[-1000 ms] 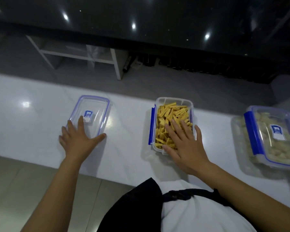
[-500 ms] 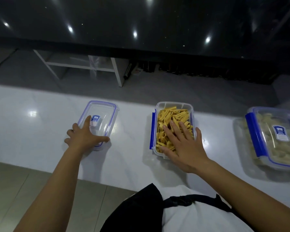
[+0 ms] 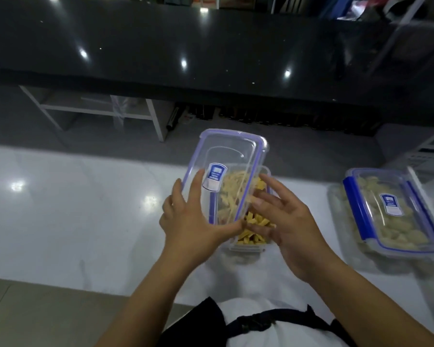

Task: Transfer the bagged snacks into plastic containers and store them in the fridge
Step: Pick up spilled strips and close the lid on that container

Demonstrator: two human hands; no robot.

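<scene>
A glossy white tabletop (image 3: 73, 209) is running across the near scene, with a dark counter (image 3: 211, 58) lying beyond it. The left hand (image 3: 191, 221) is holding a clear rectangular plastic lid with a blue rim (image 3: 226, 156), fingers (image 3: 196, 186) clamped on its left edge. The lid is hanging tilted over the open clear plastic container (image 3: 246, 247) of yellow stick snacks (image 3: 256, 221). Its long axis is running near to far like the container's, though offset slightly left and far. The right hand (image 3: 293, 226) is hovering at the lid's right edge, fingers apart and gripping nothing; whether they are touching it is unclear. Seating the lid is probably calling for a shift right and down. A closed blue-clipped container (image 3: 391, 211) is sitting well apart on the right.
</scene>
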